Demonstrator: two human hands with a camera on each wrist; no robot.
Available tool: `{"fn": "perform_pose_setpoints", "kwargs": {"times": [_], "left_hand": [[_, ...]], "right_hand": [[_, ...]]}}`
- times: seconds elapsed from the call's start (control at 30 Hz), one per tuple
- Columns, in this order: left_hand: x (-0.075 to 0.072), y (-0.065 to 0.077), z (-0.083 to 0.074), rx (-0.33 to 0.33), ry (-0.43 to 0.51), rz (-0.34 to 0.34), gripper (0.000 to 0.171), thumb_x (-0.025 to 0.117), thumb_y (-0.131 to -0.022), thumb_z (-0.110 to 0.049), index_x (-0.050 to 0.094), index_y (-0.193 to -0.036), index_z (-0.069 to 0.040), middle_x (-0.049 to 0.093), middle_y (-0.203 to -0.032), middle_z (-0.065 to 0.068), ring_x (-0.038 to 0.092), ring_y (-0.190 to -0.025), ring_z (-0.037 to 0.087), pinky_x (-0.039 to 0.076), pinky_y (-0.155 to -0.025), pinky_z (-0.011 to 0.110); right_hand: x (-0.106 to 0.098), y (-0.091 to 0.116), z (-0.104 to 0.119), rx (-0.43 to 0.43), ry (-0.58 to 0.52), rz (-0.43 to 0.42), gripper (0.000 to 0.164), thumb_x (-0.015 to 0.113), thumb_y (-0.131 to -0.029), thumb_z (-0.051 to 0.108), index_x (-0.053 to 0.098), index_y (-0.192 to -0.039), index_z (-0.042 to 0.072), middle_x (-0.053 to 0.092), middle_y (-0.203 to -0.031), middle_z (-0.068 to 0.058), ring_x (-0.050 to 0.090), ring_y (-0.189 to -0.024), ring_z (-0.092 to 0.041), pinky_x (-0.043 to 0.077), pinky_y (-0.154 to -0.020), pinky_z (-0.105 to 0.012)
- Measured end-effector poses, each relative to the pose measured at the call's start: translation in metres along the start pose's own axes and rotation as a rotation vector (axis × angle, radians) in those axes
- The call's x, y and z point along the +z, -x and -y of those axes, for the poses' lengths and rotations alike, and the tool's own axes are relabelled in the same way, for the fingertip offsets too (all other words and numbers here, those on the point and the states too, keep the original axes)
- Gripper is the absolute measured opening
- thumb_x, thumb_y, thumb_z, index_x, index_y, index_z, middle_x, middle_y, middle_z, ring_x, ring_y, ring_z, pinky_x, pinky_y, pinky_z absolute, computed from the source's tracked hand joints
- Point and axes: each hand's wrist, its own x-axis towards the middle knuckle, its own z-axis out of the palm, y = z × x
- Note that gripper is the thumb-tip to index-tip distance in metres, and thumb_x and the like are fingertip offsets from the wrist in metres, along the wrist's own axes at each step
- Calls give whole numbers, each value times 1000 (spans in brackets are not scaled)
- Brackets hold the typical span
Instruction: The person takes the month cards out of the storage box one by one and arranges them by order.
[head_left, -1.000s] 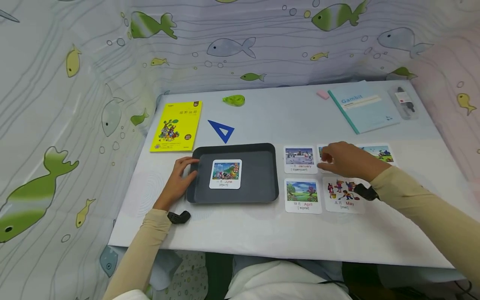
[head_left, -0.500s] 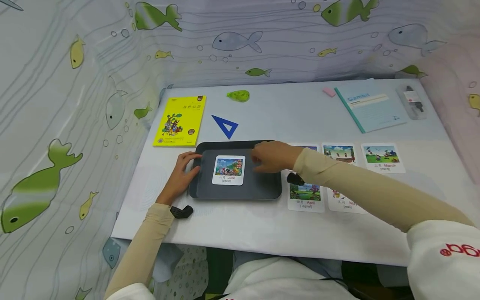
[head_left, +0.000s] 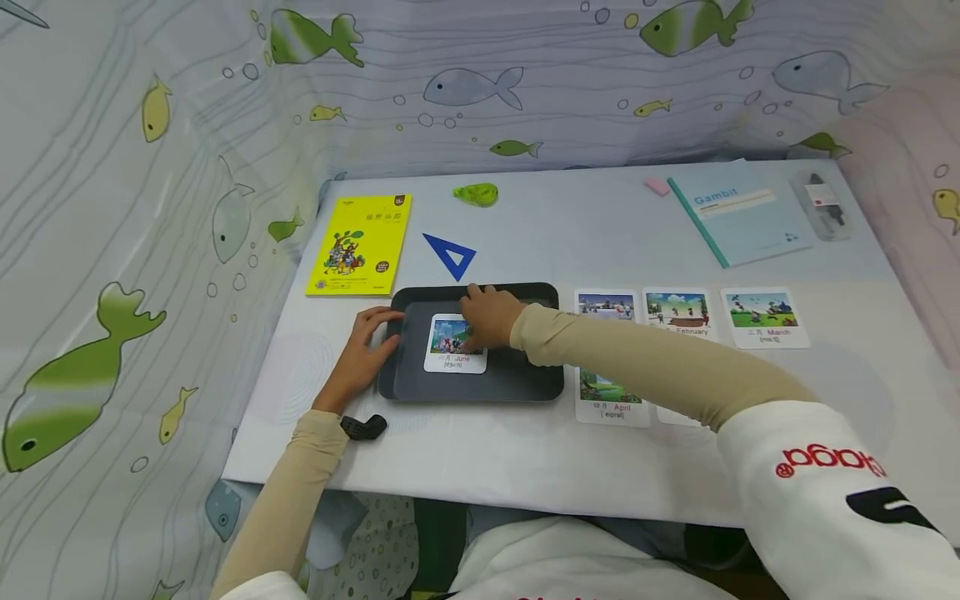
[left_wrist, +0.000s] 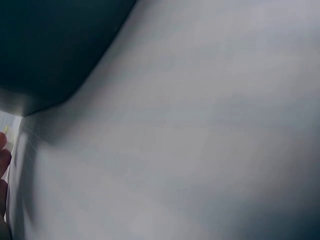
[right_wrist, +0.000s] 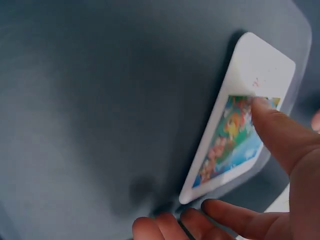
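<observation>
My right hand (head_left: 491, 317) is over the dark grey tray (head_left: 525, 387), at the white "June" picture card (head_left: 442, 364). In the right wrist view its thumb (right_wrist: 272, 122) lies over the card's picture (right_wrist: 225, 135). The other fingers (right_wrist: 200, 220) are bent just past the card's top edge, touching or close to the tray floor. The card lies flat in the tray, partly covered by the hand. My left hand (head_left: 360, 358) rests at the tray's left rim, thumb and fingertips touching it. The left wrist view shows mostly tablecloth and the tray's dark outer side (left_wrist: 55, 45).
Right of the tray lie month cards: January (head_left: 603, 304), February (head_left: 678, 308), March (head_left: 765, 317), April (head_left: 611, 408), and another mostly under the sleeve. Behind are a yellow book (head_left: 360, 246), blue set square (head_left: 452, 257), green item (head_left: 476, 195), pink eraser-like block (head_left: 657, 187) and notebook (head_left: 738, 221).
My right hand has travelled left from above the February card, across the tray's right part, to the June card. The left hand has stayed at the tray rim.
</observation>
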Motion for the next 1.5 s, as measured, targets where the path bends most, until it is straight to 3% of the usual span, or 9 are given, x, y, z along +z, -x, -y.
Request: {"fn": "perform_pose_setpoints", "kwargs": {"times": [0.17, 0.4, 0.5, 0.73, 0.83, 0.97, 1.17, 1.33, 1.5], "left_hand": [[1, 1, 1, 5, 10, -2, 40, 63, -103, -14, 58, -142, -10, 32, -155, 16, 29, -146, 35, 19, -118, 67], [1, 2, -1, 18, 27, 5, 39, 62, -104, -14, 58, -142, -10, 32, -155, 16, 28, -147, 35, 17, -118, 67], [1, 0, 0, 10, 18, 9, 39, 62, -104, -15, 58, -142, -11, 31, -155, 15, 28, -147, 34, 17, -119, 65], [2, -5, 4, 21, 24, 14, 39, 62, -104, -14, 58, -142, -10, 32, -153, 16, 29, -146, 36, 17, -119, 65], [3, -7, 5, 15, 26, 23, 39, 62, -104, -15, 58, -142, -11, 32, -154, 16, 29, -146, 36, 18, -119, 65], [3, -7, 5, -6, 24, 37, 39, 62, -104, -16, 57, -143, -13, 31, -154, 15, 29, -146, 34, 19, -119, 64], [-2, -5, 3, -25, -11, 39, 40, 62, -105, -18, 57, -144, -14, 31, -156, 14, 27, -147, 34, 19, -119, 64], [-6, -5, 5, -25, -22, 39, 40, 61, -105, -19, 56, -144, -13, 30, -156, 15, 27, -148, 36, 19, -118, 66], [-9, -4, 9, -32, -23, 30, 40, 62, -105, -18, 56, -144, -13, 29, -156, 15, 26, -148, 37, 18, -118, 66]], "right_hand": [[6, -1, 4, 3, 14, -11, 54, 73, -94, 50, 65, -123, 5, 56, -122, -14, 58, -98, -26, 57, -80, -38], [7, -1, 2, 7, -91, -58, 63, 80, -90, 43, 56, -131, 2, 59, -123, -14, 60, -106, -29, 57, -85, -40], [1, -1, -4, 3, -216, -63, 55, 78, -94, 32, 54, -132, 1, 62, -120, -13, 62, -106, -29, 56, -86, -41], [-24, 15, -32, 0, -585, -83, 23, 73, -97, 18, 63, -111, 3, 65, -111, -13, 60, -93, -25, 50, -81, -39], [-37, 37, -51, -2, -653, -114, 21, 75, -96, 19, 67, -110, 5, 66, -118, -14, 64, -99, -27, 52, -83, -42], [-50, 76, -84, 23, -727, -123, 20, 75, -96, 19, 70, -111, 6, 70, -111, -12, 67, -95, -29, 53, -79, -44], [-50, 143, -142, 119, -772, -68, 18, 69, -101, 22, 70, -113, 8, 75, -101, -5, 68, -90, -23, 56, -79, -42], [-33, 200, -190, 218, -783, 71, 24, 68, -102, 25, 69, -117, 7, 75, -109, -5, 68, -92, -21, 57, -78, -39], [-1, 251, -236, 280, -826, 261, 31, 70, -100, 23, 66, -122, 1, 73, -114, -10, 65, -93, -22, 56, -75, -39]]}}
